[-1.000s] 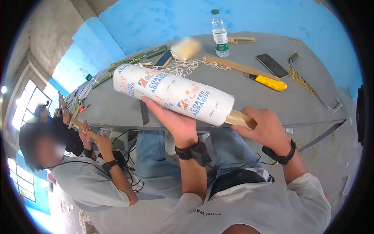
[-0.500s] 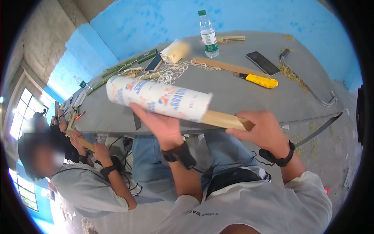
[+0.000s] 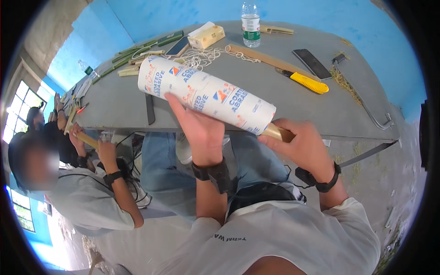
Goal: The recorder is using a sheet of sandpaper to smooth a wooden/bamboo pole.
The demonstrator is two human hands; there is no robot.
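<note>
A sheet of sandpaper (image 3: pixel 206 95), white printed backing outward, is rolled into a tube and slants across in front of me above the table's near edge. My left hand (image 3: pixel 204 133) supports it from below, palm up; one digit lies along the near side and the other fingers are hidden behind the roll. Out of the roll's right end sticks a short length of pale bamboo (image 3: pixel 278 133). My right hand (image 3: pixel 305 143) grips this bamboo between thumb and fingers, close to the paper's edge. How far the bamboo reaches inside the tube is hidden.
On the grey table (image 3: pixel 348 110) lie a yellow utility knife (image 3: pixel 309 83), a bamboo strip (image 3: pixel 270 59), phones, white string (image 3: pixel 201 57), a tissue pack (image 3: pixel 206 36) and a hooked metal rod (image 3: pixel 362 98). A water bottle (image 3: pixel 250 27) stands behind. Another person (image 3: pixel 91 197) handles bamboo at left.
The roll has shifted right and a little down along the bamboo, so less bamboo shows past its right end. Both hands keep their hold. The view has tilted slightly.
</note>
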